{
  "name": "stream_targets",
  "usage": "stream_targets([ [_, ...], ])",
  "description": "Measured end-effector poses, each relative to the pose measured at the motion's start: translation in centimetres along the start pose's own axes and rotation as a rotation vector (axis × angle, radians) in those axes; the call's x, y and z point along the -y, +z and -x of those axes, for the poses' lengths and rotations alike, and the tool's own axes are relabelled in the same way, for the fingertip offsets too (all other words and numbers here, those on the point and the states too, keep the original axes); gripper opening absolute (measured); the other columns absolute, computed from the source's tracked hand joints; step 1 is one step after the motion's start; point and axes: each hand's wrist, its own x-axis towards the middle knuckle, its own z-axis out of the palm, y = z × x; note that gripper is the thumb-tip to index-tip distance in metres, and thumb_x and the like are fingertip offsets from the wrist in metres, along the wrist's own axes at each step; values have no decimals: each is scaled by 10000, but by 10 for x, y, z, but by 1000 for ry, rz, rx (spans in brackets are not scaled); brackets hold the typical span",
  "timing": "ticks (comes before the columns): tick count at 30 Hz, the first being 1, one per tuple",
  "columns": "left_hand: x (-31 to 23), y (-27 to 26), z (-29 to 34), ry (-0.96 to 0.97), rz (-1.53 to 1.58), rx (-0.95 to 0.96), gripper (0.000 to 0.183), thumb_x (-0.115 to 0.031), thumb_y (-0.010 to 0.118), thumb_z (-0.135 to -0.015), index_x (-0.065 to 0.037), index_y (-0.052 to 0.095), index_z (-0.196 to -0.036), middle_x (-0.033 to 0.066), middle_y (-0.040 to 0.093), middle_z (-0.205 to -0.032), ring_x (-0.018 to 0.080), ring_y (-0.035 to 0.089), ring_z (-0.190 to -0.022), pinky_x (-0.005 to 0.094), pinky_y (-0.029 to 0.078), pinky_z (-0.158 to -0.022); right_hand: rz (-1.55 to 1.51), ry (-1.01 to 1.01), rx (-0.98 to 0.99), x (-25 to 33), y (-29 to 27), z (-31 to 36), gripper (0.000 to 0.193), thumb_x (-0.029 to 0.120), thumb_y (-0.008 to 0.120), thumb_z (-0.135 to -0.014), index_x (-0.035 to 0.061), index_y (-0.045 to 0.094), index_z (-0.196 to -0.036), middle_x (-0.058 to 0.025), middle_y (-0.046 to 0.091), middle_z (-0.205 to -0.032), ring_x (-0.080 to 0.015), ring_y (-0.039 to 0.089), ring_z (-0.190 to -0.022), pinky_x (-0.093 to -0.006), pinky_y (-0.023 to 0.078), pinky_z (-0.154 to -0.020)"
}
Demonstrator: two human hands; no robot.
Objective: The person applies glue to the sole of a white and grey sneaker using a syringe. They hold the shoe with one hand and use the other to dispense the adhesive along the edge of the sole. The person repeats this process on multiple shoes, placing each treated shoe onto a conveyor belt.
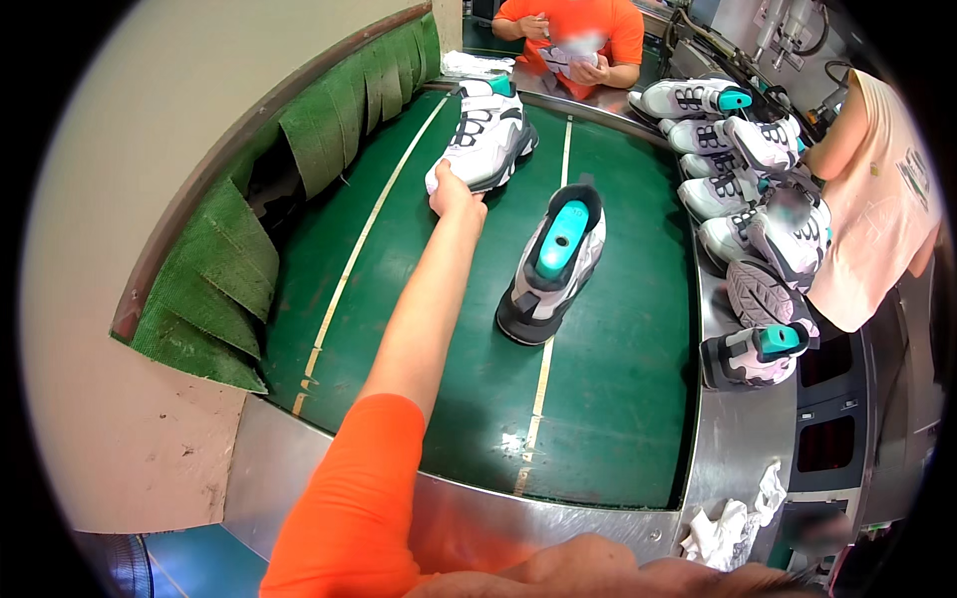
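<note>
My left hand (456,196) is closed round the toe of a white, grey and black sports shoe (485,135). Its toe points toward me, and a teal insert shows at the far, heel end. I cannot tell whether its sole touches the green belt surface (618,399). Just to the right and nearer, a second shoe (554,264) of the same kind stands upright on the belt, its heel toward me and a teal insert inside its opening. My right hand is out of view.
Several similar shoes (738,189) are piled along the right metal ledge (733,429), with white cloths (723,533) lower down. Green flaps (204,299) hang along the left side. A person in orange (588,30) holds a shoe at the far end; another person (872,219) is at right.
</note>
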Motion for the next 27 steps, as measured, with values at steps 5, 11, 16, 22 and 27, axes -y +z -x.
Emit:
stream_targets([
  [5, 20, 14, 4, -3, 41, -21, 556, -305, 689, -843, 57, 543, -1239, 184, 611, -1209, 345, 669, -996, 458, 593, -762, -12, -16, -11, 2, 5, 0, 255, 298, 718, -819, 215, 496, -726, 34, 316, -532, -126, 361, -478, -377, 491, -675],
  [11, 24, 11, 1, 20, 10, -19, 600, -306, 706, -826, 81, 517, -1243, 205, 606, -1211, 348, 667, -994, 467, 594, -755, -27, -17, 17, 3, 0, 0, 199, 296, 718, -813, 212, 547, -755, 32, 344, -531, -127, 376, -490, -385, 508, -702],
  [16, 26, 9, -1, 45, 13, -38, 607, -308, 724, -812, 87, 516, -1224, 207, 611, -1200, 344, 672, -977, 469, 592, -759, -21, -20, -13, 4, 2, -2, 204, 314, 727, -803, 206, 559, -759, 33, 364, -542, -127, 380, -496, -387, 517, -694],
  [22, 33, 3, -7, 79, -16, -12, 613, -322, 754, -784, 46, 533, -1222, 176, 638, -1160, 318, 680, -957, 455, 573, -709, -45, -30, -55, 2, 1, -3, 217, 334, 740, -779, 206, 566, -767, 34, 354, -539, -136, 383, -512, -394, 518, -684],
  [27, 28, -3, -11, 71, -150, -11, 584, -283, 746, -802, 15, 523, -1252, 167, 630, -1173, 312, 666, -993, 466, 565, -756, -24, -68, -69, 0, 0, -2, 212, 324, 741, -765, 201, 580, -825, 16, 423, -702, -166, 434, -693, -408, 507, -715],
])
